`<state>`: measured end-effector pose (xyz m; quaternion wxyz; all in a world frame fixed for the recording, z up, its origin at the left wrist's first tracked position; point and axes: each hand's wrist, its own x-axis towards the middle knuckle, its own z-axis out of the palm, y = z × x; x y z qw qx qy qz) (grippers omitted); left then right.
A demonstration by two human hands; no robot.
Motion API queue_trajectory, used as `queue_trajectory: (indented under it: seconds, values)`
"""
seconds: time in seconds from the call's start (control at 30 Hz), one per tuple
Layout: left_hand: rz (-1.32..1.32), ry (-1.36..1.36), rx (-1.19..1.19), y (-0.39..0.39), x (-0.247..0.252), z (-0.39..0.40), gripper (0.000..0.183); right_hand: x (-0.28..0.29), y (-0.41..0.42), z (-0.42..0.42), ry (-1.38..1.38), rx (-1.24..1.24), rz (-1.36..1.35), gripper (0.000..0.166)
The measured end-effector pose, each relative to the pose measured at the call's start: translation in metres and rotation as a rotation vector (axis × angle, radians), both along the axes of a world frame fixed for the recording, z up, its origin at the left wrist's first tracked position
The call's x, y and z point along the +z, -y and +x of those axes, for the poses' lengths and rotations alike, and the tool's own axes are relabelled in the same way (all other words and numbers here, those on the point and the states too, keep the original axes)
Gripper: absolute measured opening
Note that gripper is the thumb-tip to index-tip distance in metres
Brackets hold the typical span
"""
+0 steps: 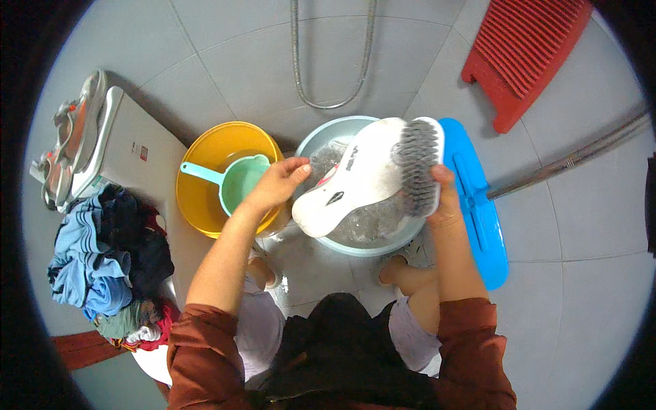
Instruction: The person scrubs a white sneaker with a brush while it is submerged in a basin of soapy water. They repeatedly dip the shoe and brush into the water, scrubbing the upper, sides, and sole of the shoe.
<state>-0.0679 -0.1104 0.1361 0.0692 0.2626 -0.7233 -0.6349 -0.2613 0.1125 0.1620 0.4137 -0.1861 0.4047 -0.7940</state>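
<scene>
My right hand (445,197) grips a white scrub brush with grey bristles (421,166), the bristles facing up. Against the brush's left side lies a white shoe (371,159) with dark marks and a pink patch, tilted above a light blue-grey basin (353,251) of cloudy, sudsy water. How the shoe is supported is hidden; my right fingers behind the brush are out of sight. My left hand (287,179) is just left of the shoe, thumb and fingers slightly apart, with nothing visible between them.
A yellow bucket (197,218) with a mint-green dipper (202,173) stands left. Beyond it, clothes (97,256) and sandals (77,138) lie on a white appliance (154,154). A blue floor-tool head (476,225) is at right, a red slatted plastic piece (528,56) above. A shower hose (330,106) hangs ahead.
</scene>
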Motion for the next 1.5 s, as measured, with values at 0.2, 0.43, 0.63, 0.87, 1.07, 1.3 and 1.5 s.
queue_trajectory:
  seconds: [0.2,0.43,0.63,0.87,1.07,1.3,1.5]
  values:
    - [0.755,-0.039,-0.012,0.0,-0.015,-0.001,0.057,0.002,0.004,-0.021,0.196,-0.013,-0.241,0.066]
    - [0.749,-0.204,-0.111,0.014,0.012,-0.001,0.047,0.007,0.026,-0.012,0.19,-0.109,-0.193,0.06]
    - [0.596,-0.203,-0.107,0.006,0.035,0.008,0.044,-0.01,0.028,-0.018,0.232,-0.018,-0.128,0.056]
    - [0.179,-0.09,-0.094,-0.006,0.044,0.008,0.054,0.004,0.028,-0.006,0.302,-0.06,-0.157,0.054]
    - [-0.973,-0.133,-0.107,-0.037,0.046,0.005,0.019,-0.009,0.019,-0.024,0.337,-0.056,-0.17,0.051]
    - [-1.242,-0.22,-0.143,-0.047,0.042,0.007,0.018,0.005,0.007,-0.021,0.238,0.043,-0.148,0.045]
    - [-0.899,-0.005,0.005,-0.05,0.023,0.006,0.02,0.002,0.019,-0.008,-0.089,0.044,0.134,0.057]
